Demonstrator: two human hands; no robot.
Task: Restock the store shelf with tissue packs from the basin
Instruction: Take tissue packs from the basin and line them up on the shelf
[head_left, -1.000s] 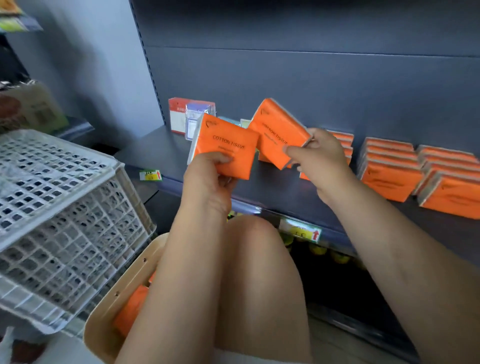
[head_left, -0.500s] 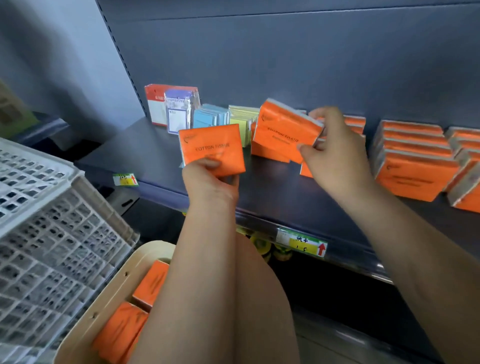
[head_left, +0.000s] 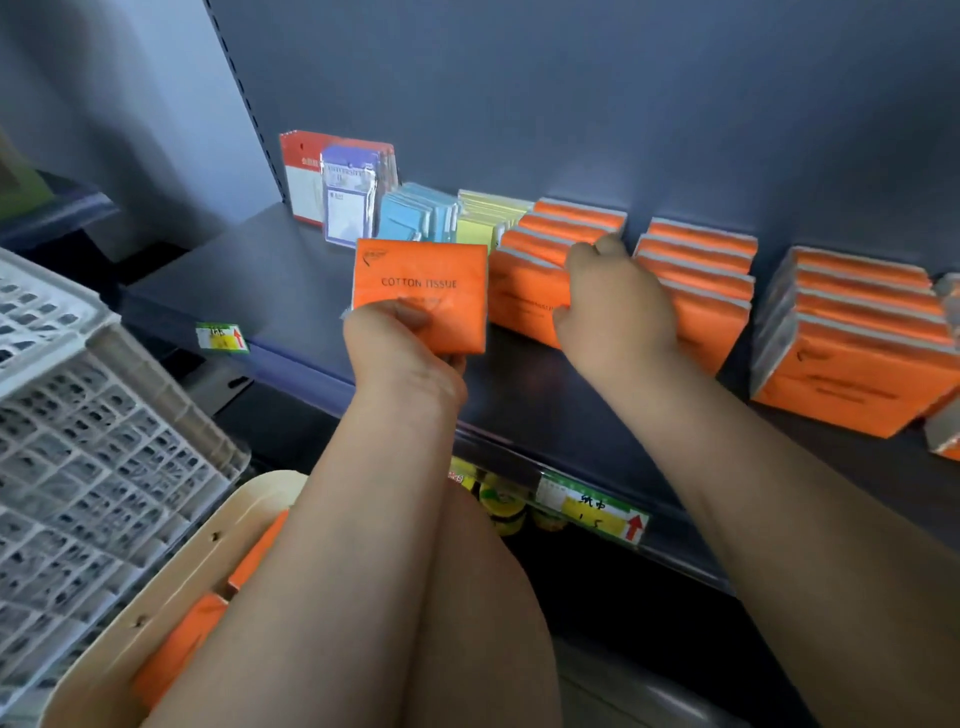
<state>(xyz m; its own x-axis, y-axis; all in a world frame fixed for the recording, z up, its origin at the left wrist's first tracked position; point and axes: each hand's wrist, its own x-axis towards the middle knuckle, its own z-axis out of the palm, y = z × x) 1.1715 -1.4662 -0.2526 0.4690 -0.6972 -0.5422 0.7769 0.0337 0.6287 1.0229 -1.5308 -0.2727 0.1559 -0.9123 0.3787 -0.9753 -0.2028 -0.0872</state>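
seating a pack into its row is where we judge ourselves to be, so both hands have separate jobs. our right hand (head_left: 615, 306) lies over the front of the leftmost orange row (head_left: 558, 244) on the shelf (head_left: 291, 275), fingers curled over the row's top and front; we cannot tell whether it pinches one pack or only presses on the row. our left hand (head_left: 402, 353) is closed on a tissue pack (head_left: 421, 291) by its lower edge, thumb on the printed face, holding it upright above the shelf's front edge, just beside that row on its left.

to do this well, we would press the right hand toward the back wall until the row stands square and tight, front face in line with the second orange row (head_left: 698, 275) beside it. only then would we bring the left pack in at the front of a row, printed face outward, keeping it upright so it does not slump.

the packs look soft and slippery in their wrap, so we would push with flat fingers, not fingertips. we should mind the blue packs (head_left: 415, 213) and yellow packs (head_left: 485, 218) just behind and left, which a careless shove could tip.

more orange packs lie in the basin (head_left: 171, 587) by our knee, below the white crate (head_left: 78, 415), so restocking is far from finished, we judge.
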